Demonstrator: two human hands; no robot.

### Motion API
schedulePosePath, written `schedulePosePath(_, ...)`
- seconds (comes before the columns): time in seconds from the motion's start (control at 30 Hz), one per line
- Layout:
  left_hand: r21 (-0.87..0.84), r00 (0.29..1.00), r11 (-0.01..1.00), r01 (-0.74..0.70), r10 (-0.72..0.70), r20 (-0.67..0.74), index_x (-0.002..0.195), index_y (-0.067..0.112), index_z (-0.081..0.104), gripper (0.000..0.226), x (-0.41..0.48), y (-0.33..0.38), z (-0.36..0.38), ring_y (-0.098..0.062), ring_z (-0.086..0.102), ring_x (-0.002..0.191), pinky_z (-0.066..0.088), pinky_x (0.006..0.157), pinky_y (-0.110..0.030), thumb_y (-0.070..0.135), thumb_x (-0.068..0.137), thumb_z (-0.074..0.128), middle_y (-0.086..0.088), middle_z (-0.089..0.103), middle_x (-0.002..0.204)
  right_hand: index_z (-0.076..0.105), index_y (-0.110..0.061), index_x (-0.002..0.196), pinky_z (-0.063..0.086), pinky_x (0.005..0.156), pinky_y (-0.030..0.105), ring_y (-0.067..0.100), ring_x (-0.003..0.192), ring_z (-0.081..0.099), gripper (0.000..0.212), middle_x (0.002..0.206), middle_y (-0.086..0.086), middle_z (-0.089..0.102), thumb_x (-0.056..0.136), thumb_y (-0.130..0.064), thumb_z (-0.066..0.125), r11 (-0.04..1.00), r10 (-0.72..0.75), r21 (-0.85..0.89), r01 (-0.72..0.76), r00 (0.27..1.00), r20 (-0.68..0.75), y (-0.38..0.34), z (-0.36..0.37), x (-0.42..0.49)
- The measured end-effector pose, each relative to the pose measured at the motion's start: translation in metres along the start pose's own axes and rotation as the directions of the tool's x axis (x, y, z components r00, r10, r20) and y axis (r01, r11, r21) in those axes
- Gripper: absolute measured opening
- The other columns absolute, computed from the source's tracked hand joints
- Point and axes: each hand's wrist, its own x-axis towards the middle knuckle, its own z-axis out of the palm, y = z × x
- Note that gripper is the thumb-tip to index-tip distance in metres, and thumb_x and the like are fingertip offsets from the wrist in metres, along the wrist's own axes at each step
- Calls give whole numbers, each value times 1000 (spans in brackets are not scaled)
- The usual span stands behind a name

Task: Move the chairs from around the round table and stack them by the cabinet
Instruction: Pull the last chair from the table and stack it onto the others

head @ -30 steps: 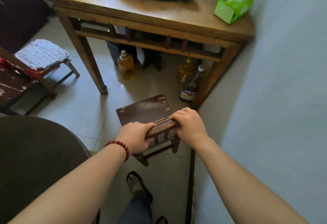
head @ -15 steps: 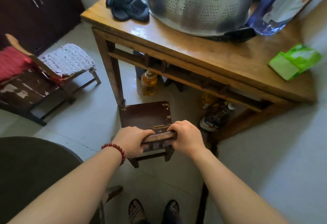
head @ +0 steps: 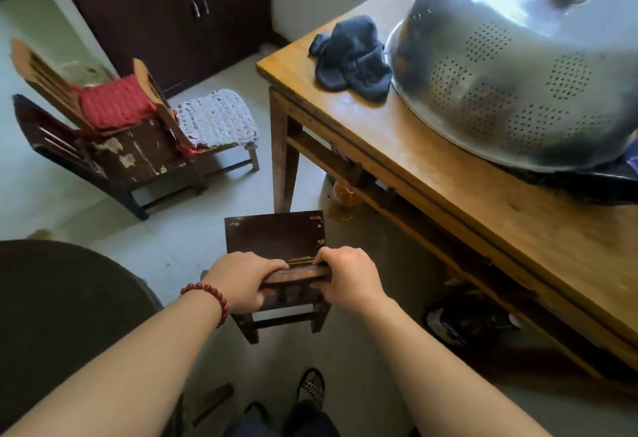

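A small dark wooden chair (head: 274,234) hangs in front of me, its seat facing away. My left hand (head: 243,279), with a red bead bracelet on the wrist, and my right hand (head: 348,278) both grip its top back rail. The dark round table (head: 62,316) fills the lower left. At the upper left, two low chairs are stacked: a dark worn chair (head: 138,153) underneath and a lighter chair with a red cushion (head: 110,105) and a grey knitted cushion (head: 217,119) on top. The dark cabinet (head: 162,5) stands right behind them.
A square wooden table (head: 448,174) stands at the right, with a big metal colander (head: 511,67) and a dark cloth (head: 352,53) on it. Bottles (head: 345,198) stand on the floor beneath it. My sandalled feet (head: 310,388) show below. Pale floor tiles lie between me and the stack.
The view has swung left and lifted: the cabinet and stacked chairs now show fully. The held chair has moved away from the wall towards the square table's leg, both hands still gripping.
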Motion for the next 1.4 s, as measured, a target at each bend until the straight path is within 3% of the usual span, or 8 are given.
schedulePosePath(0.07,-13,999,999,41,-42,-19,116,51,44,45,1,-12,-7,-7,51,71,40,57,-20,33,76,57,19,56,79,61,-30,88,54,69,34,15,72,58,25,80,-10,67,68,-31,77,999,-43,-2,43,999,12,-5,-1,21)
schedulePosePath(0.27,-8,992,992,124,-125,-30,116,49,44,48,8,-53,-34,-9,53,74,35,55,-20,29,75,54,17,59,82,62,-29,89,53,64,32,16,70,58,24,78,-8,67,70,-31,76,990,-142,20,141,989,35,-24,-4,81)
schedulePosePath(0.5,-16,980,980,198,-198,-12,113,48,46,45,28,-128,-64,-10,54,74,31,51,-19,29,74,54,15,60,84,62,-28,94,56,71,37,16,74,60,26,85,-7,68,72,-34,75,979,-201,62,195,972,122,-60,7,170)
schedulePosePath(0.63,-9,977,977,213,-213,-20,117,48,44,49,51,-178,-75,-15,61,84,36,57,-23,29,73,53,11,66,95,61,-29,93,52,71,34,17,76,59,25,86,-7,68,72,-34,75,978,-208,56,203,971,121,-76,15,224)
schedulePosePath(0.87,24,979,978,205,-205,-19,128,48,40,58,80,-233,-96,-18,60,96,44,70,-28,28,75,53,8,65,107,60,-23,85,36,60,27,22,72,57,19,81,-3,67,71,-27,72,978,-207,48,203,974,92,-96,16,277)
schedulePosePath(1.07,2,987,987,160,-160,-10,123,48,44,57,102,-250,-125,-20,61,93,44,67,-27,24,72,52,7,67,103,59,-27,87,37,63,29,14,66,45,18,78,-7,64,73,-29,70,984,-176,55,172,982,74,-97,3,307)
schedulePosePath(1.23,1,991,992,128,-128,-29,117,47,46,54,117,-258,-153,-19,61,89,48,68,-29,22,70,51,7,67,96,60,-29,87,42,67,31,15,70,52,19,77,-10,64,72,-32,71,986,-157,61,154,987,40,-97,-14,328)
schedulePosePath(1.4,35,992,992,121,-120,-38,118,47,47,54,128,-264,-180,-18,62,87,44,65,-26,24,70,54,8,68,93,61,-29,85,41,61,29,15,70,53,19,76,-10,64,71,-31,73,985,-170,43,170,985,8,-101,-33,347)
